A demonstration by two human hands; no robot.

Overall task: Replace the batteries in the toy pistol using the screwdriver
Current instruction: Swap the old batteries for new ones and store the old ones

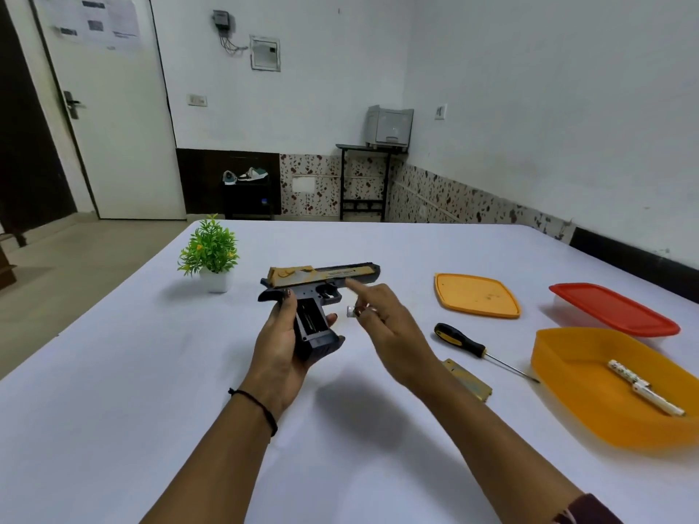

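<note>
My left hand [278, 344] grips the handle of the toy pistol [325, 276], a black and gold gun held above the white table with its barrel pointing right. The battery compartment [310, 319] in the handle lies open and dark. My right hand [382, 315] hovers just right of the handle, index finger stretched toward the trigger area, and pinches a small silver battery [351, 311]. The screwdriver [472, 346], black and yellow, lies on the table to the right. The gold compartment cover [469, 380] lies beside it.
An orange tub [590, 406] at the right holds a patterned pen-like stick [643, 387]. Behind it sit a red-lidded box [612, 308] and an orange lid [476, 295]. A small potted plant [212, 255] stands at the far left of the table [151, 372].
</note>
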